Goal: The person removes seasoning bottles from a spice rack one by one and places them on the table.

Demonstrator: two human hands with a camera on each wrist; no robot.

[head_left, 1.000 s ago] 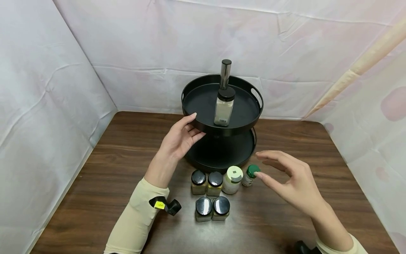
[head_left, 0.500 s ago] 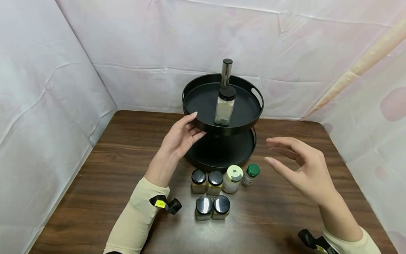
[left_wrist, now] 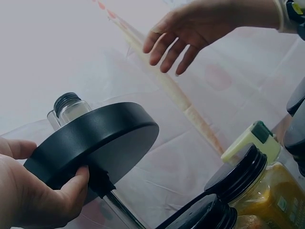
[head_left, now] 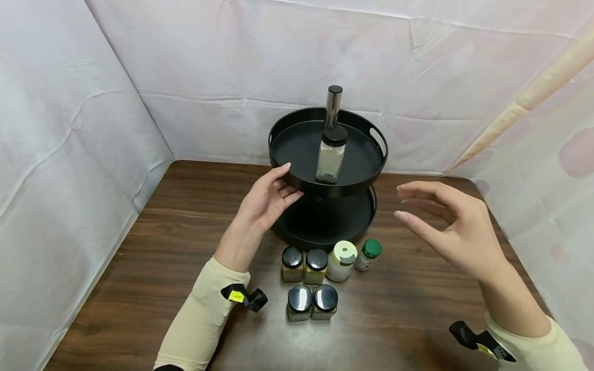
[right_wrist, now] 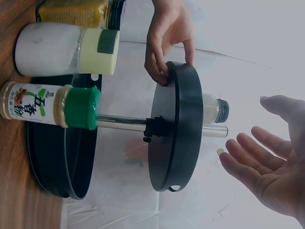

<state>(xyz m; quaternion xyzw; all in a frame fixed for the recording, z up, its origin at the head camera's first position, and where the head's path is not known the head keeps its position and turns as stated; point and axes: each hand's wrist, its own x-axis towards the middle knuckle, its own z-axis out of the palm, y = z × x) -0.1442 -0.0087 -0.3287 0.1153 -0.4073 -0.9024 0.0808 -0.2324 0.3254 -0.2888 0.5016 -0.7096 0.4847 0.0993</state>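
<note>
My left hand (head_left: 264, 203) grips the front left rim of the upper tray of a black two-tier round stand (head_left: 297, 147). Its thumb lies over the rim and its fingers are underneath, as the left wrist view (left_wrist: 35, 191) also shows. A square glass spice jar (head_left: 330, 162) with a black lid stands on that tray, in front of the metal post (head_left: 332, 105). To the right of the stand, my right hand (head_left: 457, 226) hovers in the air, fingers loosely bent, holding nothing. The lower tray (head_left: 320, 221) sits beneath, partly hidden by the upper one.
In front of the stand are a green-capped shaker bottle (head_left: 371, 250), a white jar with a pale green lid (head_left: 344, 255), and several black-lidded spice jars (head_left: 292, 263) in two short rows. The wooden table (head_left: 167, 247) is bordered by white cloth walls (head_left: 209, 77).
My right hand has moved up and to the right, away from the green-capped shaker bottle. My left hand stays on the upper tray's rim, and the jars have not moved.
</note>
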